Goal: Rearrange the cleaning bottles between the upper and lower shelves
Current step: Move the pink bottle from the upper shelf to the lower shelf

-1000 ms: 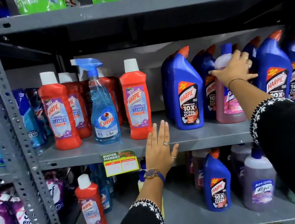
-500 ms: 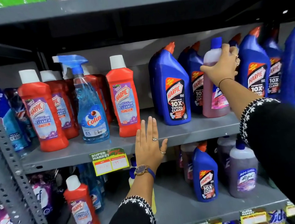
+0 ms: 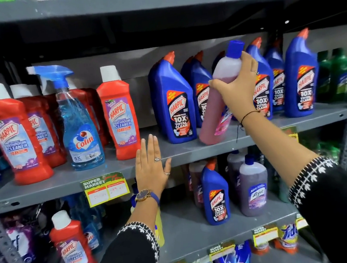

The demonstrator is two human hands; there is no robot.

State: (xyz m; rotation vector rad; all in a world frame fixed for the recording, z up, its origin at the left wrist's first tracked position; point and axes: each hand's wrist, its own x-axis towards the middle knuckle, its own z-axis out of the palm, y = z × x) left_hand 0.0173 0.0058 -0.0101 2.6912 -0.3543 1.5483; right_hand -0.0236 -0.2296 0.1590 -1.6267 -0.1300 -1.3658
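Pink bottle point(image 3: 213, 113) with blue cap, tilted, cap leaning right and base leaning left, low over the front of the upper shelf point(image 3: 66, 182); whether the base touches the shelf cannot be told, as it is blurred. Right hand point(image 3: 239, 89) wrapped around the bottle's upper body just below the cap, fingers curled behind it and thumb across the front; black thread on the wrist, dark sleeve with white trim further down the arm. Blue bottle point(image 3: 174, 103) with orange tip, upright, just beside the pink bottle on its left; more blue bottles of the same kind behind and to the right, the rightmost blue bottle point(image 3: 299, 78) standing near the shelf's right end. Green bottles point(image 3: 335, 76) beyond it, partly in shadow. Orange bottle point(image 3: 118, 113) with white cap, upright, left of the blue group; spray bottle point(image 3: 78, 122) of clear blue liquid further left; second orange bottle point(image 3: 15, 136) near the left end, with others of the same kind behind. Left hand point(image 3: 151, 168) open and flat, fingers together and pointing up, palm against the front edge of the upper shelf, holding nothing; rings on two fingers, watch point(image 3: 144, 196) on the wrist. Price tag point(image 3: 105, 190), yellow and green, clipped to the shelf edge left of that hand. Lower shelf point(image 3: 190, 233): one blue bottle point(image 3: 215, 195) with orange tip, one purple bottle point(image 3: 253, 187) just beside it on the right, one small orange bottle point(image 3: 72, 246) well apart at the left, all upright.
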